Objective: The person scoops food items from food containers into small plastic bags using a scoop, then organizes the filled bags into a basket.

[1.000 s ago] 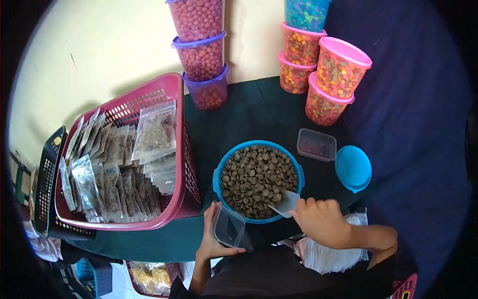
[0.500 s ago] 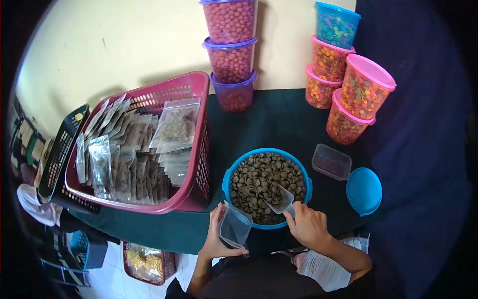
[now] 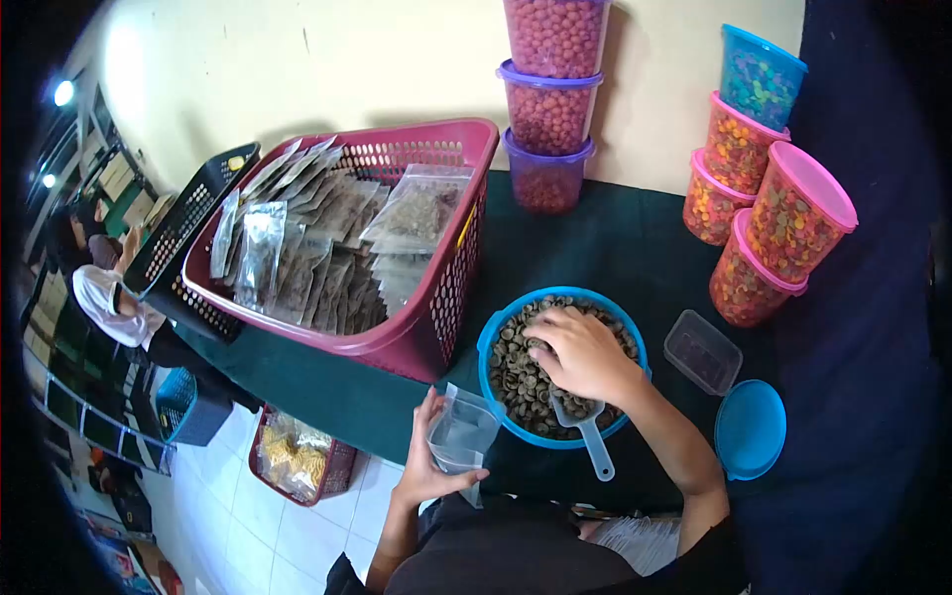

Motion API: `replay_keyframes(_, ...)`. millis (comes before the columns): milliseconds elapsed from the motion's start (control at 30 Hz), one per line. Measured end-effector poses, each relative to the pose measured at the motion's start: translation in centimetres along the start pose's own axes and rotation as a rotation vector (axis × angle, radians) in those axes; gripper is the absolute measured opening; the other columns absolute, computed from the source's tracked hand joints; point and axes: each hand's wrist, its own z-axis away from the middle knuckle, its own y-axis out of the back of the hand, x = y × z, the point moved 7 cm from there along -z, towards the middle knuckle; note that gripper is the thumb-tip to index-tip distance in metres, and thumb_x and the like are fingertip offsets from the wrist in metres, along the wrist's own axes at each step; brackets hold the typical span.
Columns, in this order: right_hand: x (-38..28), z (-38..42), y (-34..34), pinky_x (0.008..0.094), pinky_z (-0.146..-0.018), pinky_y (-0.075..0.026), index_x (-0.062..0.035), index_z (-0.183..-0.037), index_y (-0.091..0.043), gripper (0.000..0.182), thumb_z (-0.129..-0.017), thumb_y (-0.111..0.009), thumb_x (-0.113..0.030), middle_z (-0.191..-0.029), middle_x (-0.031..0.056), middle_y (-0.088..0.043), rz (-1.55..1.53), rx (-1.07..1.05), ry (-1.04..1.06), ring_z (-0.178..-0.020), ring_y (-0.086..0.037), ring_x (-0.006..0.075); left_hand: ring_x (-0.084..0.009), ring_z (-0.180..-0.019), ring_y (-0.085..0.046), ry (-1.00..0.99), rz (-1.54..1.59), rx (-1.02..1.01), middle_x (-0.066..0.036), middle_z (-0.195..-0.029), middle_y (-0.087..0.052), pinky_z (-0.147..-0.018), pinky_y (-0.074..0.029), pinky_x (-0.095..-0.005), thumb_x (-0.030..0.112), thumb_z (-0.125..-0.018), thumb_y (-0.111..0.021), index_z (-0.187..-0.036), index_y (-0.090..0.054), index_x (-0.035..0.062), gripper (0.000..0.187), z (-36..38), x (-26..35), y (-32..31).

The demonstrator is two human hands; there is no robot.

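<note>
My left hand (image 3: pixel 426 461) grips a clear plastic bag (image 3: pixel 464 428), its mouth open, beside the blue tub (image 3: pixel 486 362). Small greenish-brown round pieces (image 3: pixel 521 382) fill the tub. Over them my right hand (image 3: pixel 575 347) reaches in from the right, fingers and thumb curled around some pieces; the fingertips are partly hidden. A translucent plastic scoop (image 3: pixel 592 436) rests with its blade among the pieces and its handle over the tub's near rim, out of my hand.
A maroon basket (image 3: pixel 466 268) of filled bags stands left, with a black basket (image 3: pixel 188 228) beyond. Stacked purple-lidded tubs (image 3: pixel 548 119) and pink-lidded tubs (image 3: pixel 793 213) stand behind. A clear container (image 3: pixel 702 352) and blue lid (image 3: pixel 751 428) lie right. Another person (image 3: pixel 114 302) is at far left.
My right hand has let go of the scoop, which now lies in the tub, and has moved onto the pieces. My left hand still holds the bag. The view has shifted left.
</note>
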Motion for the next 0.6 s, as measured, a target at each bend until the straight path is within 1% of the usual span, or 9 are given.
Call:
replay_keyframes(33,0.5,-0.4,-0.4,0.0374,-0.071,-0.039,-0.0051,-0.084,-0.058,0.015,-0.075,-0.054,-0.016,-0.082,0.0081,-0.055,-0.014,-0.013,0.005,-0.081,-0.051,0.0262,-0.0287,-0.11,-0.034,0.016,-0.003,0.011,-0.016,-0.112,-0.032,-0.094,-0.026,-0.038,0.022,-0.043,-0.08,-0.129,-0.011,-0.0001,0.113,0.4,0.0,0.0)
replay_keyframes(100,1.2,-1.0,-2.8,0.0382,-0.071,-0.039,-0.0068,-0.08,-0.061,0.013,-0.074,-0.054,-0.017,-0.086,0.0063,-0.055,0.071,-0.227,-0.008,-0.084,-0.051,0.0252,-0.0282,-0.11,-0.035,-0.003,-0.067,0.048,-0.015,-0.112,-0.033,-0.094,-0.027,-0.0379,0.023,-0.044,-0.079,-0.129,-0.011,-0.0003,0.111,1.0,0.4,0.8)
replay_keyframes(167,1.3,-0.4,-2.4,0.0362,-0.072,-0.038,-0.0084,-0.077,-0.062,0.011,-0.073,-0.055,-0.017,-0.086,0.0041,-0.055,0.039,-0.227,-0.017,-0.085,-0.05,0.023,-0.0277,-0.11,-0.035,0.025,-0.023,0.05,-0.014,-0.112,-0.033,-0.093,-0.028,-0.0381,0.023,-0.044,-0.079,-0.129,-0.012,-0.0007,0.111,1.1,-0.4,1.0)
replay_keyframes(233,0.2,0.5,-1.2,0.0363,-0.075,-0.034,-0.0079,-0.076,-0.062,0.014,-0.073,-0.053,-0.019,-0.083,0.0046,-0.055,0.005,-0.185,0.07,-0.085,-0.048,0.0229,-0.0276,-0.109,-0.035,0.037,0.021,0.082,-0.014,-0.112,-0.033,-0.092,-0.03,-0.0381,0.024,-0.043,-0.079,-0.129,-0.013,0.0002,0.111,0.9,-0.9,1.3)
replay_keyframes(267,-0.2,0.9,-0.9,0.0352,-0.075,-0.034,-0.0084,-0.075,-0.063,0.013,-0.072,-0.055,-0.018,-0.082,0.0034,-0.055,0.029,-0.191,0.069,-0.086,-0.048,0.0202,-0.0276,-0.109,-0.035,0.043,0.028,0.068,-0.014,-0.112,-0.033,-0.092,-0.03,-0.0381,0.024,-0.043,-0.079,-0.129,-0.013,0.0002,0.111,0.8,-0.8,1.2)
replay_keyframes(367,-1.1,2.4,-0.1,0.0344,-0.076,-0.034,-0.0085,-0.075,-0.063,0.011,-0.072,-0.055,-0.016,-0.081,0.0026,-0.054,0.051,-0.132,0.091,-0.084,-0.048,0.0188,-0.0273,-0.109,-0.035,0.003,0.028,0.011,-0.015,-0.111,-0.033,-0.091,-0.031,-0.038,0.023,-0.043,-0.079,-0.129,-0.014,0.0014,0.11,-0.5,0.0,1.4)
replay_keyframes(433,-1.6,3.3,0.1,0.0334,-0.077,-0.034,-0.0085,-0.074,-0.063,0.01,-0.071,-0.056,-0.015,-0.083,0.002,-0.055,0.083,-0.151,0.031,-0.084,-0.049,0.0176,-0.0269,-0.108,-0.036,-0.085,-0.112,-0.089,-0.015,-0.112,-0.032,-0.091,-0.031,-0.0376,0.022,-0.043,-0.079,-0.129,-0.015,0.0028,0.11,-1.3,0.3,1.3)
replay_keyframes(533,-2.5,4.5,1.1,0.0326,-0.078,-0.034,-0.0079,-0.075,-0.063,0.01,-0.069,-0.056,-0.013,-0.09,0.0018,-0.057,0.109,-0.111,-0.03,-0.087,-0.049,0.0158,-0.027,-0.108,-0.036,-0.094,-0.057,-0.191,-0.015,-0.113,-0.031,-0.092,-0.03,-0.0378,0.021,-0.043,-0.08,-0.129,-0.015,0.0012,0.11,-2.6,1.1,1.4)
replay_keyframes(600,-3.3,5.1,1.5,0.0323,-0.079,-0.034,-0.0084,-0.076,-0.062,0.01,-0.068,-0.058,-0.012,-0.09,0.0017,-0.057,0.134,-0.11,-0.07,-0.087,-0.05,0.0168,-0.0271,-0.109,-0.036,-0.13,-0.027,-0.237,-0.015,-0.113,-0.03,-0.092,-0.03,-0.0379,0.022,-0.043,-0.08,-0.129,-0.015,0.0001,0.11,-3.1,1.0,1.7)
